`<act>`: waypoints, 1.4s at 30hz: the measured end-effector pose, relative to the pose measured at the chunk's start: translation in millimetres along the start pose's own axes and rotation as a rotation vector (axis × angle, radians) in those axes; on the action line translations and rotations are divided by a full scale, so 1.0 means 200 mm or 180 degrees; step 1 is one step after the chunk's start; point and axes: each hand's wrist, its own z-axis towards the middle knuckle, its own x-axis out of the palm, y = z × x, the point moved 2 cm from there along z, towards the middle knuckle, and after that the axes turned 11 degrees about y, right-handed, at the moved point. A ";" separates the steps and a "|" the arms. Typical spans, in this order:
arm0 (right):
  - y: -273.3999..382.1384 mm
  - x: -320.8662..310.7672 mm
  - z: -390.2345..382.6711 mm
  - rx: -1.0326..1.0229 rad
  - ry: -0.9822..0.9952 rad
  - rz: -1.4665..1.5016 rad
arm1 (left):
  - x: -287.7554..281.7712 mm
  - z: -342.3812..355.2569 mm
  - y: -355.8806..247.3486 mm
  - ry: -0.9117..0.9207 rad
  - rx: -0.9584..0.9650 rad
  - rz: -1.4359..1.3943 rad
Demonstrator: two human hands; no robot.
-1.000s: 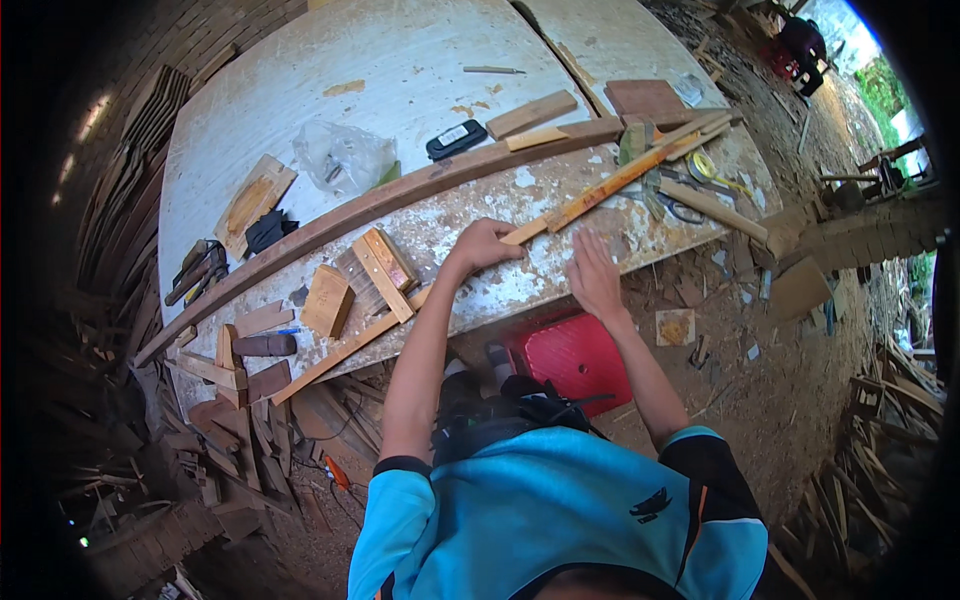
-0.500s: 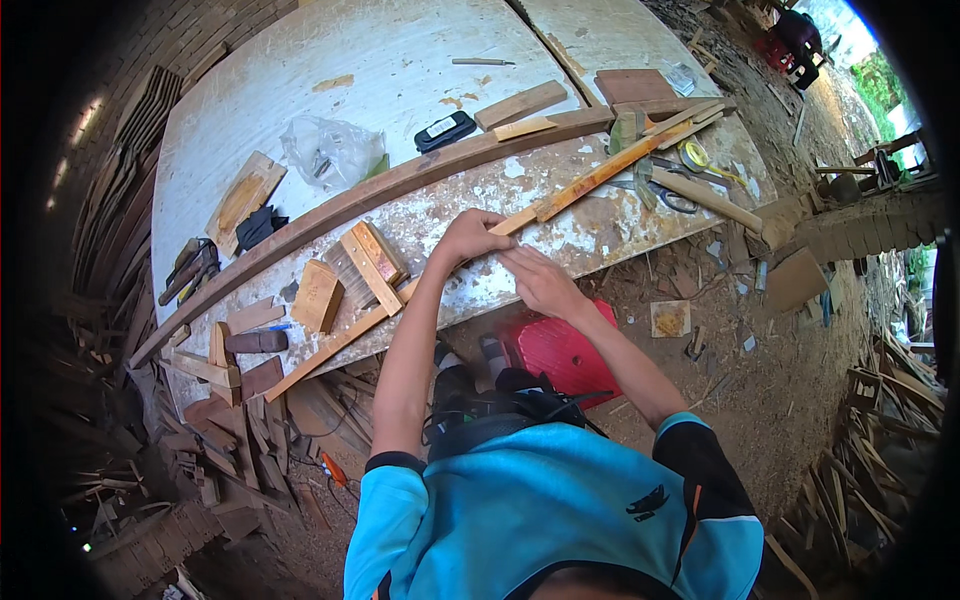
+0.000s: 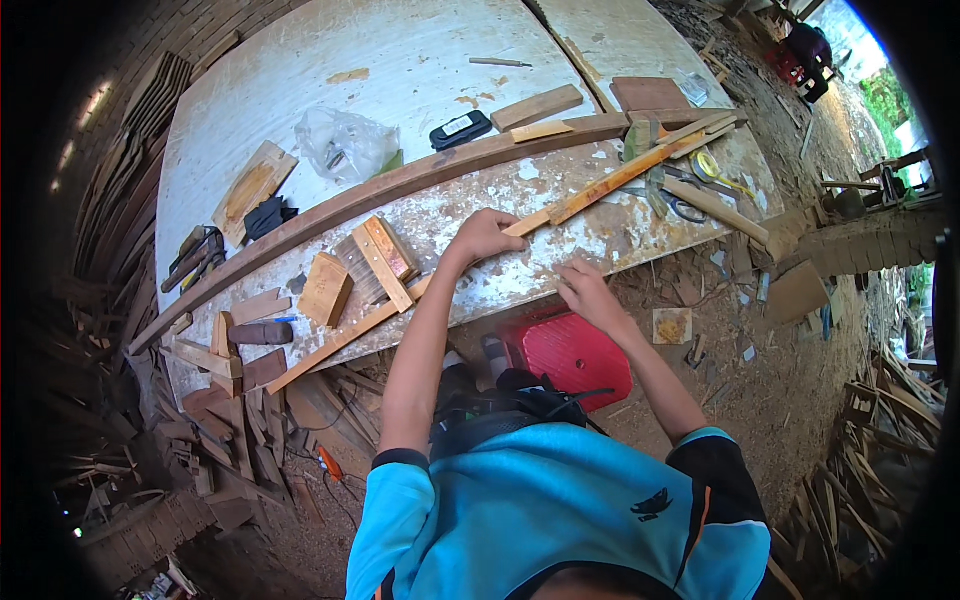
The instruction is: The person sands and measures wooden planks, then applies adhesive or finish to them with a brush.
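Note:
A long, narrow wooden strip [image 3: 340, 344] lies slantwise along the near side of the worktable. My left hand [image 3: 484, 237] is closed around it, thumb and fingers on either side. Beyond that hand, an orange-brown length of wood [image 3: 610, 184] overlaps the strip and runs to the far right. My right hand [image 3: 592, 298] hovers off the strip by the table's near edge, fingers apart and holding nothing. Left of my left forearm sit a wooden block with a crosspiece [image 3: 384, 262] and a smaller wooden block [image 3: 326, 289].
A long dark beam [image 3: 330, 212] crosses the worktable [image 3: 400, 60]. Around it lie a clear plastic bag [image 3: 345, 145], a black case [image 3: 460, 130], scissors [image 3: 684, 208], a yellow tape measure [image 3: 706, 165] and a wooden mallet [image 3: 720, 205]. A red stool [image 3: 575, 360] stands below the near edge.
My right hand has come away from the strip, moving right and toward me. My left hand stays on the strip. The whole view has shifted slightly.

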 end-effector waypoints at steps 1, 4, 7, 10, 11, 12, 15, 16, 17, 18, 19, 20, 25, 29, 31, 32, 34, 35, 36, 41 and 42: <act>0.00 0.02 0.02 -0.0047 -0.0078 0.0036 | 0.00 0.00 0.00 -0.0036 -0.0004 -0.0050; 0.00 0.06 0.07 -0.0077 -0.0126 0.0141 | 0.01 0.01 0.01 0.0015 -0.0106 -0.0103; 0.01 0.05 0.08 0.0072 -0.0306 0.0151 | 0.00 0.00 0.00 0.0007 -0.0018 -0.0037; 0.05 0.06 0.06 0.0402 -0.0581 -0.0084 | 0.00 -0.01 -0.01 -0.0018 -0.0004 0.0008; 0.07 0.07 0.06 0.0674 -0.0726 -0.0314 | -0.01 -0.01 -0.01 -0.0011 -0.0047 0.0002; 0.10 0.10 0.07 0.0631 -0.0695 -0.0306 | -0.01 0.00 -0.01 0.0012 -0.0033 0.0010; 0.18 0.16 0.14 0.1060 -0.0754 -0.0961 | 0.00 0.00 -0.01 0.0106 0.0043 0.0089; 0.19 0.18 0.15 0.1241 -0.0527 -0.1018 | 0.00 0.00 -0.01 0.0115 -0.0037 -0.0025; 0.21 0.19 0.17 0.1414 -0.0299 -0.1078 | 0.00 0.00 -0.01 0.0094 -0.0101 -0.0113; 0.22 0.19 0.19 0.1553 -0.0174 -0.1243 | 0.00 0.00 -0.01 0.0118 -0.0106 -0.0121; 0.24 0.19 0.20 0.1502 -0.0150 -0.1204 | 0.00 0.00 -0.01 0.0091 -0.0111 -0.0097; 0.25 0.19 0.22 0.1640 -0.0053 -0.1230 | 0.00 0.00 -0.01 0.0059 -0.0115 -0.0079; 0.29 0.17 0.25 0.1801 0.0054 -0.1341 | 0.01 0.00 -0.01 0.0049 -0.0137 -0.0023; 0.29 0.15 0.26 0.1669 0.0021 -0.1252 | 0.01 -0.01 0.00 -0.0118 0.0023 -0.0011; 0.28 0.15 0.25 0.1690 0.0278 -0.1057 | 0.01 -0.01 0.00 -0.0077 0.0043 -0.0064; 0.28 0.15 0.25 0.1679 0.0305 -0.1016 | 0.01 -0.01 0.00 -0.0073 0.0043 -0.0082; 0.28 0.15 0.24 0.1485 0.0328 -0.1193 | 0.00 -0.01 0.00 -0.0023 0.0199 0.0053; 0.27 0.16 0.23 0.1499 0.0339 -0.1159 | 0.00 -0.01 0.00 -0.0048 0.0173 0.0070; 0.27 0.16 0.22 0.1387 0.0248 -0.1231 | 0.00 -0.01 0.00 -0.0015 0.0166 0.0063; 0.17 0.16 0.19 0.0943 0.0071 -0.1448 | 0.00 -0.01 0.00 -0.0038 0.0088 0.0003; 0.14 0.14 0.21 0.0797 0.0134 -0.1284 | 0.00 -0.01 0.00 -0.0008 0.0074 -0.0010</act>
